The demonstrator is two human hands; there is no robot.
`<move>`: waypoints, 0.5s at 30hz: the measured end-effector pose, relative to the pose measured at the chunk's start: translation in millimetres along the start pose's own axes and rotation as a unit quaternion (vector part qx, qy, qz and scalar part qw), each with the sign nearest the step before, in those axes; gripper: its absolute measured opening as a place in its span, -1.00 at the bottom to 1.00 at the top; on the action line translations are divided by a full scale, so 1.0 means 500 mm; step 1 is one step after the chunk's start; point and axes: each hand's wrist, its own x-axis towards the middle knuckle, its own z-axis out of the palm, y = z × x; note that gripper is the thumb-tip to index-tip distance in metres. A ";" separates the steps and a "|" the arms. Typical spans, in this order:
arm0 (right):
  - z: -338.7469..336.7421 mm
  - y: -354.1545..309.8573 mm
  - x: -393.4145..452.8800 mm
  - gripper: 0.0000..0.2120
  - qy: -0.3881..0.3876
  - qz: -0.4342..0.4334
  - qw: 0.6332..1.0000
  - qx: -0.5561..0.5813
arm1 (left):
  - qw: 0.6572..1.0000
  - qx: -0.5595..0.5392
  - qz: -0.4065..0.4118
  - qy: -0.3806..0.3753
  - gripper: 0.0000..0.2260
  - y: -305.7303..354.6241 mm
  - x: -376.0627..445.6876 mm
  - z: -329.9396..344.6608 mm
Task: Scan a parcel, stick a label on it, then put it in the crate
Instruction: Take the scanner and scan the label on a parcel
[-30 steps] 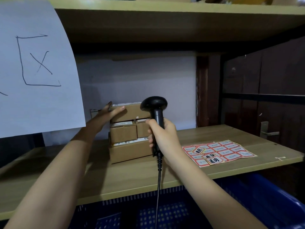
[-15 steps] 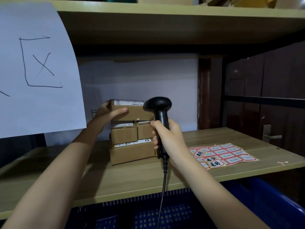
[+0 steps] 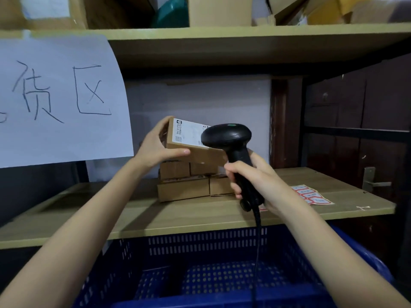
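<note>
Fingers of the left hand (image 3: 159, 147) pinch the parcel (image 3: 189, 142) by its left end, lifted clear above the stack of boxes (image 3: 184, 185) on the shelf (image 3: 200, 216). Right hand (image 3: 255, 176) is clenched round the scanner (image 3: 226, 136), its head just in front of the parcel's printed label. Best bet: steady the box, aim squarely at the barcode. Its long axis runs left to right, right end dipping, label face tipped towards the camera.

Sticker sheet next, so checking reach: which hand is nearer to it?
Right. The right hand, gripping the barcode scanner, is just beside the sticker sheet; the left hand holds the parcel farther left.
</note>
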 end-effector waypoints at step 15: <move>-0.128 0.004 -0.121 -0.82 -0.030 -0.027 0.971 -0.234 | 0.991 0.013 -0.021 -0.131 -0.04 0.086 -0.153 -0.046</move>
